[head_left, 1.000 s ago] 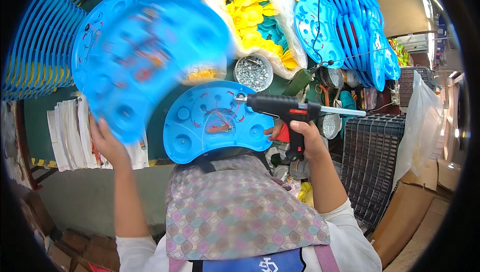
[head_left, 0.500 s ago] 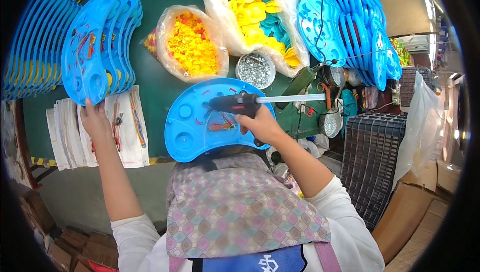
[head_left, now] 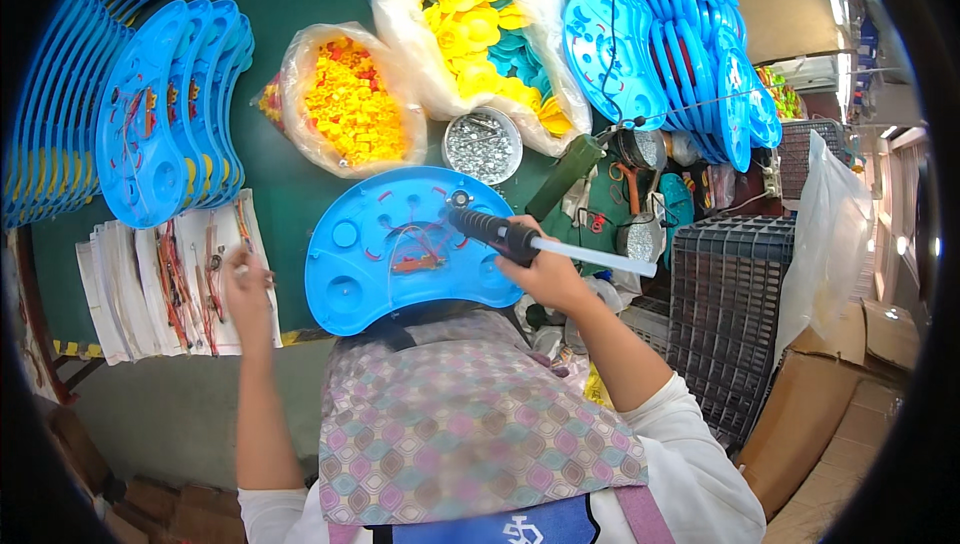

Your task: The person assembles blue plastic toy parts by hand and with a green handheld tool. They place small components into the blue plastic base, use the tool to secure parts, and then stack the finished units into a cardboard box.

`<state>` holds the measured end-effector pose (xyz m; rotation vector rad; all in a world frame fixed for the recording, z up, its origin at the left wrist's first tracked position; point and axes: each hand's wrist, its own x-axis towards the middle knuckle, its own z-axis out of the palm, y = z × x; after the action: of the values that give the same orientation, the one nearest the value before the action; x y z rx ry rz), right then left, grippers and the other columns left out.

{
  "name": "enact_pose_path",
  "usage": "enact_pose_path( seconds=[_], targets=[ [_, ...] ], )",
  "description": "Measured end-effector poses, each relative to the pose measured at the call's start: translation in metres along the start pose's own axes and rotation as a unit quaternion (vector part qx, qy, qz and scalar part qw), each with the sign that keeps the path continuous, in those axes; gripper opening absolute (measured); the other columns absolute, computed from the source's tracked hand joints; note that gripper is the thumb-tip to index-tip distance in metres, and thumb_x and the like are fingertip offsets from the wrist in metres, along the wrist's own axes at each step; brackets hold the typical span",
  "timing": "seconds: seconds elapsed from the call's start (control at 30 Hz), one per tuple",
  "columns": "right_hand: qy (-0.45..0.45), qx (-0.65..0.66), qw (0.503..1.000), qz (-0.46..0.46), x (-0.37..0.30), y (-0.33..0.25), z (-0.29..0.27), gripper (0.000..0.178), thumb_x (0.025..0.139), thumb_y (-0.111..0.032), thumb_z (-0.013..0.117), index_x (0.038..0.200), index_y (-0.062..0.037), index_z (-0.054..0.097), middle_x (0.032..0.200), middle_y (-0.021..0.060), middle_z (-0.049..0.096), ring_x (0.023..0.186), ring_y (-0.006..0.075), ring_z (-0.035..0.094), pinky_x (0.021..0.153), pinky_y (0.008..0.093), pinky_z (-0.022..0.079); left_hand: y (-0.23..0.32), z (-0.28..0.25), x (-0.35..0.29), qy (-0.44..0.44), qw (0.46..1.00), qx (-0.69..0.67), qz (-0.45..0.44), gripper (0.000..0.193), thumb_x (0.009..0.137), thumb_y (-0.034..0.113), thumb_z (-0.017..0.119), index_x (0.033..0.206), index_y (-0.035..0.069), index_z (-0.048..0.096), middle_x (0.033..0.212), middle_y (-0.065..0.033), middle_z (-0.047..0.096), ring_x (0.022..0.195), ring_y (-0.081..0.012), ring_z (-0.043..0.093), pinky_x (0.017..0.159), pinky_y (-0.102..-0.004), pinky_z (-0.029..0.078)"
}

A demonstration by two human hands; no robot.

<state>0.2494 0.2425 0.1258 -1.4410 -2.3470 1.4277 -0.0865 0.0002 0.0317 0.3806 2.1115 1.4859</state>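
Observation:
My right hand (head_left: 548,269) is closed around a black hot glue gun (head_left: 490,228), with a long translucent glue stick (head_left: 600,256) sticking out of its back end. The gun's front end is over the upper right part of a curved blue plastic shell (head_left: 390,306), near a small round metal-looking part (head_left: 459,199). Thin wires (head_left: 415,249) lie in the shell, which rests at the table's front edge against my apron. My left hand (head_left: 248,289), smeared by motion, is beside white cloths (head_left: 118,294) that carry bundles of coloured wires (head_left: 175,289).
Blue shells (head_left: 140,134) stand stacked at the left, and more shells (head_left: 612,59) at the back right. Bags of small yellow and red parts (head_left: 357,99) and of yellow and teal pieces (head_left: 475,29) sit behind a tub of screws (head_left: 482,146). A dark crate (head_left: 725,319) is at the right.
My left hand has come away from the standing blue shells, moving right and nearer to me. The glue gun has swung round, its front end now further right over the shell.

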Motion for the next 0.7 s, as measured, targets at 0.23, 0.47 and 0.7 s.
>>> enact_pose_path(
  seconds=[0.23,0.47,0.7],
  targets=[
    [-0.02,-0.067,0.997,0.045,0.002,-0.014,0.002,0.055,0.082,-0.03,0.071,0.129,-0.0106,0.048,0.093,0.0248,0.067,0.087,0.0459,0.065,0.077,0.0492,0.05,-0.005,0.042,-0.05,-0.13,0.975,0.172,0.043,0.035,0.099,0.022,0.058,0.124,-0.002,0.058,0.114,-0.0175,0.067,0.099,-0.0211,0.065,0.081,-0.035,0.052],
    [-0.079,0.383,0.917,0.075,-0.016,0.001,-0.035,0.053,0.083,-0.029,0.068,0.121,0.0065,0.058,0.082,0.0162,0.07,0.079,0.0265,0.07,0.082,0.0418,0.057,0.023,0.012,-0.047,0.022,0.989,0.119,0.084,0.037,0.104,0.019,0.051,0.13,-0.006,0.056,0.124,-0.0184,0.065,0.111,-0.0233,0.062,0.095,-0.0351,0.048],
    [-0.087,0.378,0.92,0.062,-0.004,-0.007,-0.004,0.051,0.087,-0.033,0.064,0.119,0.0066,0.059,0.086,0.0182,0.071,0.082,0.0287,0.071,0.086,0.0423,0.056,0.095,-0.063,0.065,0.243,0.951,-0.074,0.175,0.05,0.104,0.017,0.052,0.147,-0.004,0.039,0.138,-0.0199,0.054,0.12,-0.0276,0.057,0.099,-0.0373,0.048]
  ],
)
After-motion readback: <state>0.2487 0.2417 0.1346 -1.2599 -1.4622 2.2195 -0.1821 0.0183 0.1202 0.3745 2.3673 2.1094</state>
